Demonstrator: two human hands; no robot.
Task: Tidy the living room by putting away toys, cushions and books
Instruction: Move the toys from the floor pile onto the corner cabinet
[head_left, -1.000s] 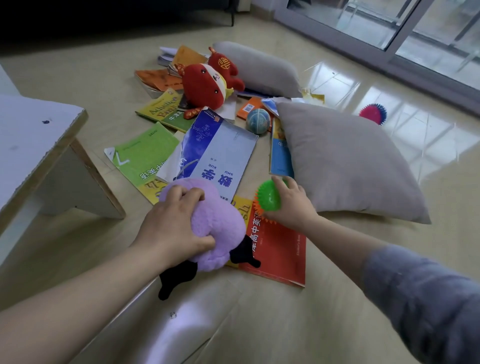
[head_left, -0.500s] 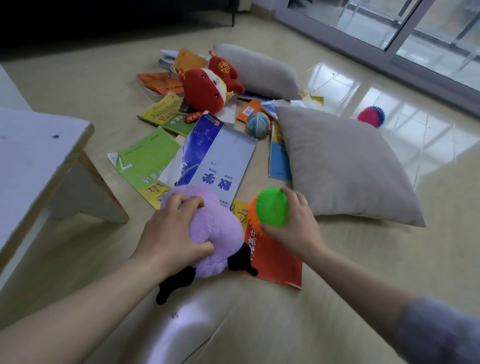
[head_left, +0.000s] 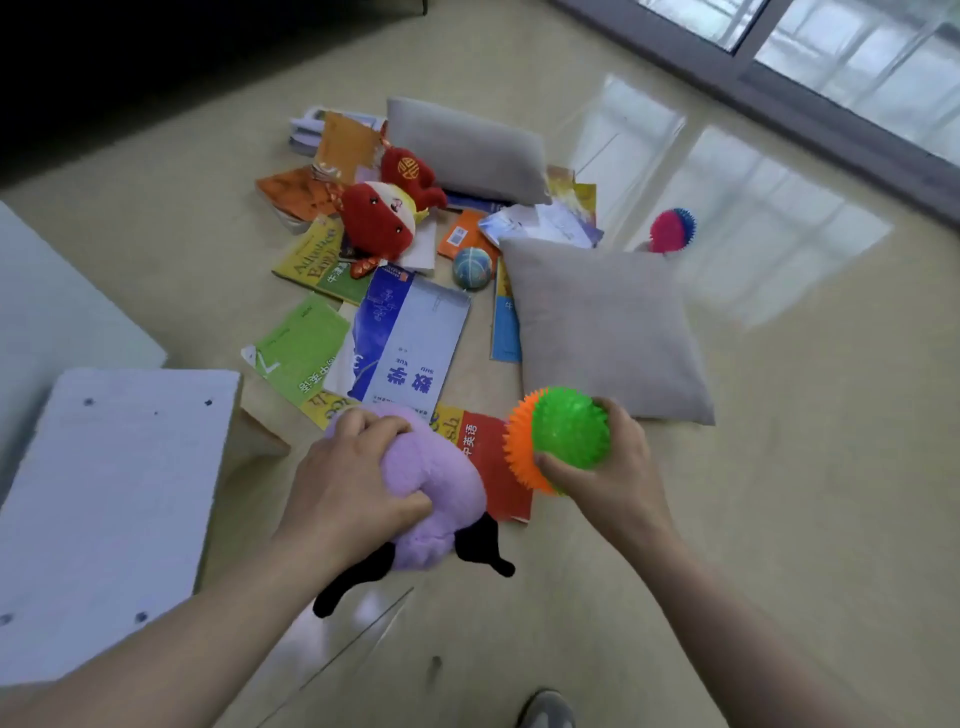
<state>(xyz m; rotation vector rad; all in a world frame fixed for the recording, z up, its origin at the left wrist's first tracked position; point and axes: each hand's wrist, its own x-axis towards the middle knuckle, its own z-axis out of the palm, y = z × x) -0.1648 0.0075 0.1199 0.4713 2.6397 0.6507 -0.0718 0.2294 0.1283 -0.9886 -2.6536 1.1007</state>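
Two toys are being gripped at once. The left hand (head_left: 348, 488) is sinking curled fingers into the purple plush (head_left: 441, 483) above the red book (head_left: 491, 462), while the right hand (head_left: 618, 467) is wrapping thumb and fingers round the spiky ball (head_left: 566, 431), just beside the grey cushion (head_left: 602, 327). Both are looking light and squashy; a whole-body grasp is probably suiting the plush, and the rubbery spikes should be resisting slips.
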